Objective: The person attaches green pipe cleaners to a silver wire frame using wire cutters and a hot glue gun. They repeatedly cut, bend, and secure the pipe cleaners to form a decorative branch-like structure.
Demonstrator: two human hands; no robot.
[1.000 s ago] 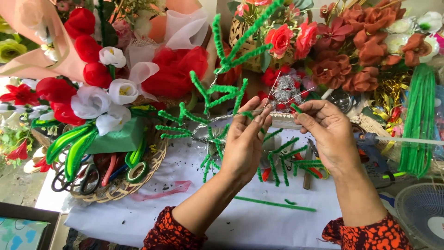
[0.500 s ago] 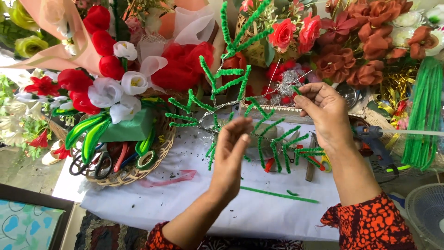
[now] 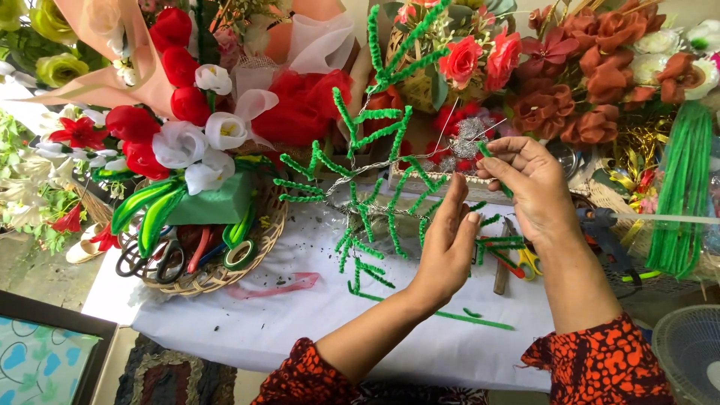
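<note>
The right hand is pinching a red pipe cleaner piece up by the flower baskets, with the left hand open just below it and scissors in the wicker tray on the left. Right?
Not quite. In the head view the piece pinched in the right hand is a green pipe cleaner piece, not red. The rest holds: the left hand is open just below, and the scissors lie in the wicker tray on the left.

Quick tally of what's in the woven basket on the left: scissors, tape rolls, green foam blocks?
Black-handled scissors: 1
Green tape roll: 1
Green foam block: 1
Total: 3, all inside the round woven basket.
</note>
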